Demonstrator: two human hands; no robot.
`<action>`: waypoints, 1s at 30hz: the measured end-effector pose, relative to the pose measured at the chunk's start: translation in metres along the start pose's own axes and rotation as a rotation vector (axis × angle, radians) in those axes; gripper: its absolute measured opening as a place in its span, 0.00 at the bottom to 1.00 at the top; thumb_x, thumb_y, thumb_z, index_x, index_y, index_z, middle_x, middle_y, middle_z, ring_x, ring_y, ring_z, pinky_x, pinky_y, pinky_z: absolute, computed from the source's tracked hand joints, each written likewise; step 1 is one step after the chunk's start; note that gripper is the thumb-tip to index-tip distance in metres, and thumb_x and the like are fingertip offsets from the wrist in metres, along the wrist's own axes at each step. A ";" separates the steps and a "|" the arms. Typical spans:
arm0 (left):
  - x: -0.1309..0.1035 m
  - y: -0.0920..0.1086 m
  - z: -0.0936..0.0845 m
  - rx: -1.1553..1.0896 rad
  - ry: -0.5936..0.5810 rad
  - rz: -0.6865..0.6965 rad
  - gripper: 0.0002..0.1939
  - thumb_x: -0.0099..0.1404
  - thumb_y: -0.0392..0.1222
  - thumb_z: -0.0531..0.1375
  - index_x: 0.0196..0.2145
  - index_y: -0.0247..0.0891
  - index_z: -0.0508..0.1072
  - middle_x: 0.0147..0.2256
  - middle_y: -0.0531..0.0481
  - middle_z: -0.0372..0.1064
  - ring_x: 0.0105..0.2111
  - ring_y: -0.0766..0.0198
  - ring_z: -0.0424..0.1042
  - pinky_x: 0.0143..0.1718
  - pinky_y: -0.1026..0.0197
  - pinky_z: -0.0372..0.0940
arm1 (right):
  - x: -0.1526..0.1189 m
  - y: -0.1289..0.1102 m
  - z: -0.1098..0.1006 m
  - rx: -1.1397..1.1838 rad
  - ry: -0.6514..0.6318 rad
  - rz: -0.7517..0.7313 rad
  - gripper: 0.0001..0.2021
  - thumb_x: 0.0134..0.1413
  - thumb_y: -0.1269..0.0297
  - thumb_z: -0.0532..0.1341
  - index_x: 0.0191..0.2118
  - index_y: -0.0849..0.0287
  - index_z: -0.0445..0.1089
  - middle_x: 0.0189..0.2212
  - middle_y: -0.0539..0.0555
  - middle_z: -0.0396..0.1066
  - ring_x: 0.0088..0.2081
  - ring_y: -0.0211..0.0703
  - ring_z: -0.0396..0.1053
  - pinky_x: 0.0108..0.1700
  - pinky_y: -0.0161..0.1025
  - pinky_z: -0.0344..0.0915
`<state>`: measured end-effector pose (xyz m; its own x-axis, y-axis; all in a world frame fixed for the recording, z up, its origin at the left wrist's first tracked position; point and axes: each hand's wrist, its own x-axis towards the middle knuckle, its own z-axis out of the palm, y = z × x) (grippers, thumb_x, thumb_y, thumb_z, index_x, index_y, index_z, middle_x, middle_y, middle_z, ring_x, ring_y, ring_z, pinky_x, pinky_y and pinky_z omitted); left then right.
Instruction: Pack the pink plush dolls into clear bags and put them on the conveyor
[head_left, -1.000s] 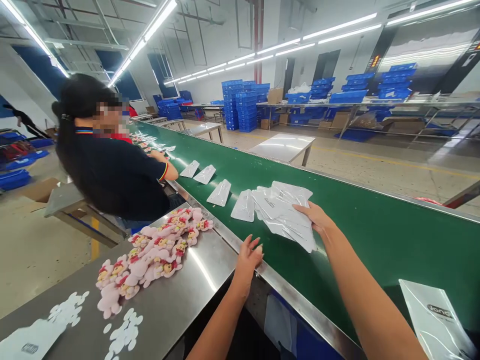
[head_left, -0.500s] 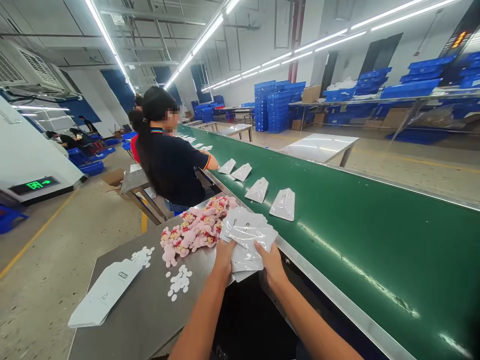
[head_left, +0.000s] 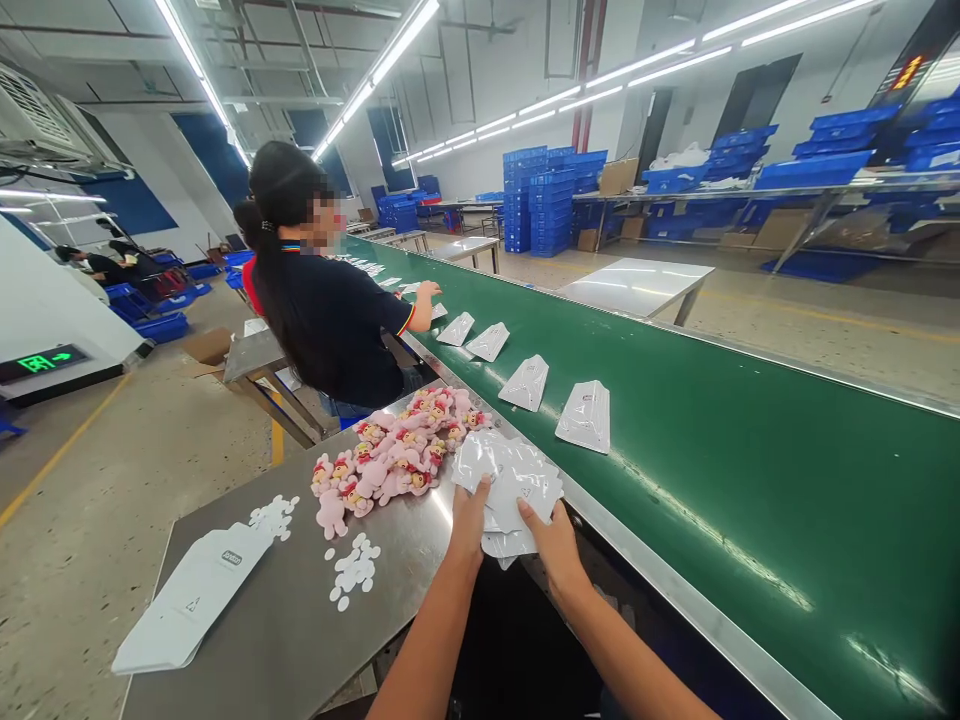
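Between my two hands is a loose, fanned stack of shiny white pouches (head_left: 510, 475) at the table corner beside the belt. My left hand (head_left: 470, 520) grips its left side, thumb on top. My right hand (head_left: 553, 540) closes on the right side, thumb also on top. Behind the stack lies a pile of small pink plush dolls (head_left: 397, 450). White round discs (head_left: 354, 570) are scattered on the metal table (head_left: 292, 610) left of my hands. Farther left sits a neat stack of flat white pouches (head_left: 199, 600), with more white discs (head_left: 276, 515) at its far end.
A green conveyor belt (head_left: 720, 470) runs along my right, its metal rim beside my right arm. Several filled-looking white pouches (head_left: 587, 415) lie on it in a row. A co-worker (head_left: 330, 300) sits ahead on the left, one hand over the belt. Blue crates (head_left: 551, 210) stand beyond.
My hands have shifted slightly right and down with the pouch stack, whose pouches lie differently now. The co-worker's hand has come up over the belt. Pouches on the belt sit slightly nearer me.
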<state>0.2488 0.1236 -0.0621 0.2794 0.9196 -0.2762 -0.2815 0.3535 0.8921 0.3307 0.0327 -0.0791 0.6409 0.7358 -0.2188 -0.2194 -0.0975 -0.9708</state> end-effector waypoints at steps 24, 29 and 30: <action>-0.070 0.024 -0.068 0.370 -0.306 -0.156 0.30 0.46 0.49 0.67 0.46 0.37 0.68 0.41 0.42 0.73 0.41 0.50 0.71 0.39 0.55 0.67 | -0.055 -0.020 -0.031 -0.120 -0.382 0.044 0.19 0.50 0.51 0.57 0.46 0.53 0.61 0.41 0.53 0.68 0.43 0.51 0.67 0.43 0.46 0.65; 0.021 0.068 -0.028 0.650 -0.402 0.096 0.25 0.49 0.42 0.65 0.45 0.36 0.69 0.40 0.42 0.72 0.38 0.51 0.71 0.35 0.55 0.68 | 0.029 -0.056 -0.017 -0.724 -0.231 -0.251 0.21 0.54 0.52 0.52 0.51 0.55 0.60 0.45 0.56 0.65 0.46 0.53 0.64 0.47 0.46 0.60; 0.036 0.071 -0.023 0.695 -0.403 0.120 0.23 0.49 0.41 0.65 0.44 0.36 0.69 0.40 0.42 0.72 0.38 0.51 0.71 0.36 0.55 0.68 | 0.044 -0.063 -0.017 -0.860 -0.198 -0.308 0.22 0.55 0.52 0.52 0.52 0.56 0.59 0.47 0.58 0.64 0.47 0.54 0.63 0.47 0.46 0.59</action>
<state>0.2180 0.1855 -0.0172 0.6296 0.7655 -0.1326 0.2669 -0.0528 0.9623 0.3850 0.0602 -0.0295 0.4261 0.9047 0.0045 0.6096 -0.2834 -0.7403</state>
